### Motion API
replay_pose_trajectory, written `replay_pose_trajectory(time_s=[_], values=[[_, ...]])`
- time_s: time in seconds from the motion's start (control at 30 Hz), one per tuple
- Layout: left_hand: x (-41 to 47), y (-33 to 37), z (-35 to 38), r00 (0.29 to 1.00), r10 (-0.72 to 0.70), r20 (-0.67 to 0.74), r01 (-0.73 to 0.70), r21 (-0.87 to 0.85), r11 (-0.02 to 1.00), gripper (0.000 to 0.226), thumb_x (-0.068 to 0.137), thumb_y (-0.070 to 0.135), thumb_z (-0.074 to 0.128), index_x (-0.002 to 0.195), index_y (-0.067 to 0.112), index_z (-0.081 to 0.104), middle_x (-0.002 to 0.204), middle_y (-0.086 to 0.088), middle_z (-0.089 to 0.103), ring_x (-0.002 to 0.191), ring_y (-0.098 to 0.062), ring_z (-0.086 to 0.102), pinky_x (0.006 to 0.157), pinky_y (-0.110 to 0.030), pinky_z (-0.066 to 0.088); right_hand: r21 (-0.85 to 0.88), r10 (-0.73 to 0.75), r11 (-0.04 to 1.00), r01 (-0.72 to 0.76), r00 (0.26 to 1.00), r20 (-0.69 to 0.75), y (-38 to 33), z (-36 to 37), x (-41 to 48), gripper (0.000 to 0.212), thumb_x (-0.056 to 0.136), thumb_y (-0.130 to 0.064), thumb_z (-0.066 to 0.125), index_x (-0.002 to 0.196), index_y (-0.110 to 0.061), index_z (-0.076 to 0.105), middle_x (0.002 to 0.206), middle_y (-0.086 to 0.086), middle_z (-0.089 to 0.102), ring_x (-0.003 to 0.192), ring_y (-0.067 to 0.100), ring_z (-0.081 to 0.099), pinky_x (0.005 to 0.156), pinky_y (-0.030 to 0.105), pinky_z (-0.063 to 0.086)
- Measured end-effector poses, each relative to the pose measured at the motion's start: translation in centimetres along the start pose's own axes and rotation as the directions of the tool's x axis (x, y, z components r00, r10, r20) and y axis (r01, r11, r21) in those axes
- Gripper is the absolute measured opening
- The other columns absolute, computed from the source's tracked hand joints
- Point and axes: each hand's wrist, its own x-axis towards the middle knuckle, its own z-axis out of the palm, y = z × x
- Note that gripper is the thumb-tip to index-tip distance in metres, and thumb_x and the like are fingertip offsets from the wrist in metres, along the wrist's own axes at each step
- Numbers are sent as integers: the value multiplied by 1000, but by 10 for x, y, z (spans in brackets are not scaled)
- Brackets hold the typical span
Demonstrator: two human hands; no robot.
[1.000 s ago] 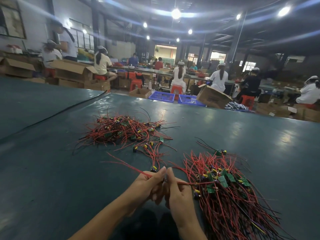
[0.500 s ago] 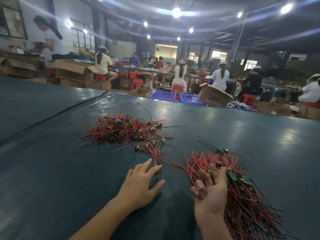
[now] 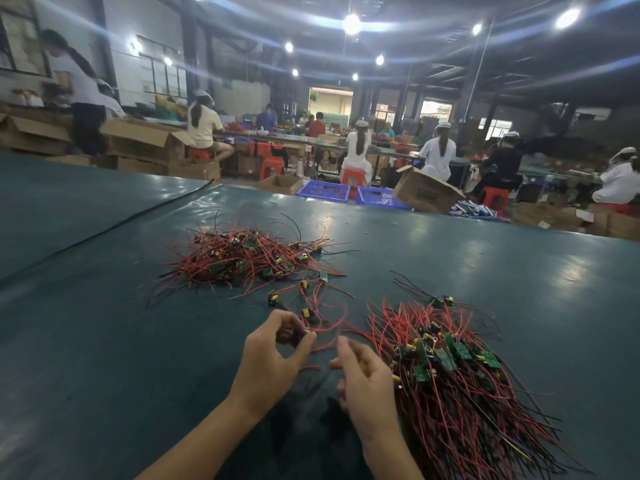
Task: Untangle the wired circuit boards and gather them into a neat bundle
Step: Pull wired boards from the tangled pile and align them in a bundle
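A tangled heap of small green circuit boards with red and black wires [image 3: 249, 259] lies on the dark green table [image 3: 104, 341], ahead and left. A straighter bundle of the same wired boards [image 3: 450, 375] lies to the right, its wires fanning toward me. A few loose wired boards [image 3: 308, 299] lie between the two. My left hand [image 3: 273, 355] pinches one small board between thumb and fingertips, its red wire trailing right. My right hand [image 3: 363, 379] hovers beside the bundle, fingers loosely curled near that red wire; whether it holds the wire cannot be told.
A black cable [image 3: 104, 230] runs diagonally across the table's left part. Beyond the far edge stand cardboard boxes [image 3: 426, 194], blue crates [image 3: 323, 190] and red stools, with several seated people working at long benches.
Both hands lay spread half a second ago, the right one on the bundle. Now the left hand has picked up a loose board, and the right has come off the bundle toward it.
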Motion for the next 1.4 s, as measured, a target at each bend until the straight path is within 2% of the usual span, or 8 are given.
replay_pose_trajectory(time_s=[0.13,0.27,0.5,0.77,0.93,1.07,1.2,1.4], values=[[-7,13,9,998,-28,-56,16,-205,979,31,85,11,72,110,25,60,92,12,66,83,-12,67,75,-18,54,-114,-70,990,80,994,86,6,5,-4,11,93,-25,64,88,-22,73,80,-1,75,74,11,67,66,26,51],[-14,12,14,998,48,48,-40,-150,988,30,84,10,67,110,25,65,92,8,68,86,-12,67,76,-22,55,-204,-176,960,194,979,99,10,4,-4,11,94,-19,62,97,-23,73,87,-5,74,84,11,69,79,36,58],[-7,-1,11,998,-31,52,33,-38,999,32,83,5,71,99,32,67,93,11,68,88,0,65,75,-10,50,-187,-223,957,223,975,22,11,0,-4,20,93,-17,63,108,-31,65,98,1,69,62,9,61,50,18,44],[-3,-9,12,980,-200,19,200,-21,980,11,88,16,67,84,25,66,76,6,69,74,-5,66,68,-20,53,-199,-206,956,214,977,61,13,0,-7,42,91,-13,65,127,-31,54,115,-13,60,69,9,65,54,17,48],[-3,-8,12,962,-266,-57,259,-115,959,8,92,19,62,87,25,60,81,11,73,77,1,68,65,-15,51,-155,-180,970,188,982,64,11,0,-8,35,90,-13,68,114,-36,56,111,-25,64,69,21,67,47,25,47],[-2,-2,18,973,-229,-39,221,-150,964,6,92,19,62,88,22,59,83,13,73,77,-1,68,66,-13,51,-181,-181,965,189,982,61,14,0,-7,23,86,-16,72,101,-24,56,104,-22,66,57,10,60,55,26,52],[1,3,24,968,-249,37,251,-202,947,5,91,17,65,87,18,62,80,9,74,77,-5,70,67,-20,55,-251,-153,954,164,986,62,16,1,-5,17,85,-21,74,96,-25,62,73,-10,69,47,11,54,48,29,48],[-6,6,14,963,-246,111,267,-250,931,5,85,18,71,84,17,66,77,2,73,73,-12,71,63,-26,58,-311,-249,918,245,968,26,14,-2,-3,11,90,-18,68,82,-25,69,78,3,65,64,17,62,60,35,54]])
